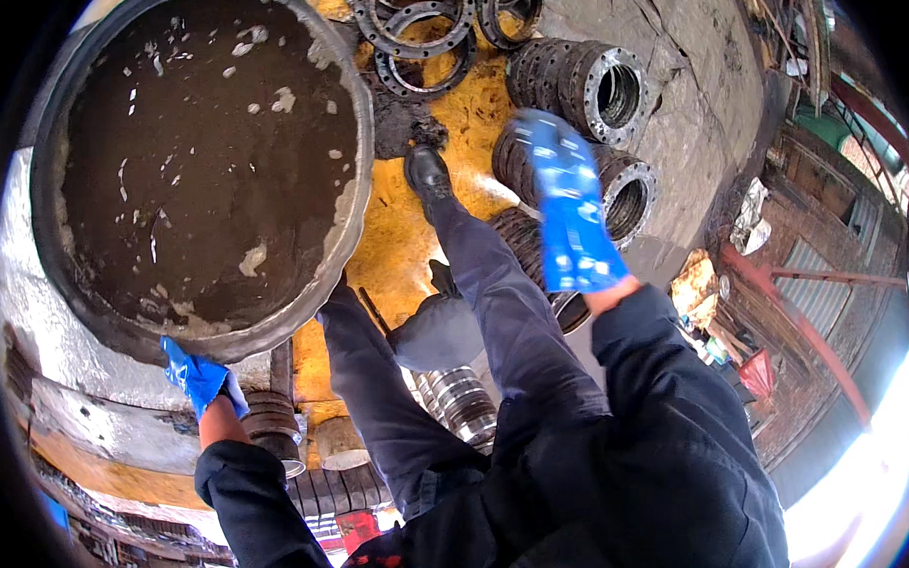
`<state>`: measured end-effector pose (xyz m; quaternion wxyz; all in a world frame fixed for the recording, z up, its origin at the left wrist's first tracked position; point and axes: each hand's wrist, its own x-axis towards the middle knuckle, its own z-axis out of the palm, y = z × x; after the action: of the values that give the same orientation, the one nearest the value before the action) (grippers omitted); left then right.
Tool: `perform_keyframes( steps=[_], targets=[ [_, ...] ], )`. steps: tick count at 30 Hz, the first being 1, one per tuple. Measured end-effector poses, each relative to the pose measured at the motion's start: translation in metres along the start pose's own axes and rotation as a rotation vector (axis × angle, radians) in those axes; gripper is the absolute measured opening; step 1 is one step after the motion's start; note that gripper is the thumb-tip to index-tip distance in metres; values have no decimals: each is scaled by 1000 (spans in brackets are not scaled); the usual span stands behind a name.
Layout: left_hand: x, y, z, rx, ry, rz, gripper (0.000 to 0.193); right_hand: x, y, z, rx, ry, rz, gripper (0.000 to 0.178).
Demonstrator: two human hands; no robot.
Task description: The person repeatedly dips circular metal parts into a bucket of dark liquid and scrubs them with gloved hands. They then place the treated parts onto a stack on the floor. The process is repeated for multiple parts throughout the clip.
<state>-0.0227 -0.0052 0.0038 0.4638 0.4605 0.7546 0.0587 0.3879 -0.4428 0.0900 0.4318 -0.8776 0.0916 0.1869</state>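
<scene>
So we've got a big round tub (361,137) at our front left, holding murky brown liquid (211,182) with pale scummy patches and little glints on top; we can't see the bottom through it. Our left hand (200,378), in a blue glove, is right at the tub's near rim, fingertips up against the edge, but we can't tell if they're pinching it or just resting. Our right hand (572,205), also blue-gloved, is stretched out over the rows of steel flanges (557,75) to our front right. It's motion-blurred, so no telling how wide those fingers are or whether they're touching metal. A few loose flange rings (421,51) lie beyond the tub's right side, on the yellow floor (382,226).
</scene>
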Motion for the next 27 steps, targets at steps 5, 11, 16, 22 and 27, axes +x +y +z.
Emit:
perform_keyframes(
  steps=[5,11,16,22,27],
  targets=[
    [9,0,-10,-19,116,-141,72,-1,163,-166,-218,282,334,45],
    [29,-14,-25,20,-10,-38,68,-4,190,-161,-1,165,575,73],
    [31,-9,-25,-50,12,-145,67,-2,155,-131,424,138,419,57],
    [29,-3,-18,-141,27,-174,69,4,172,-158,423,83,586,68],
    [29,-11,-5,-103,2,-166,74,2,255,-214,317,77,549,68]
  ],
)
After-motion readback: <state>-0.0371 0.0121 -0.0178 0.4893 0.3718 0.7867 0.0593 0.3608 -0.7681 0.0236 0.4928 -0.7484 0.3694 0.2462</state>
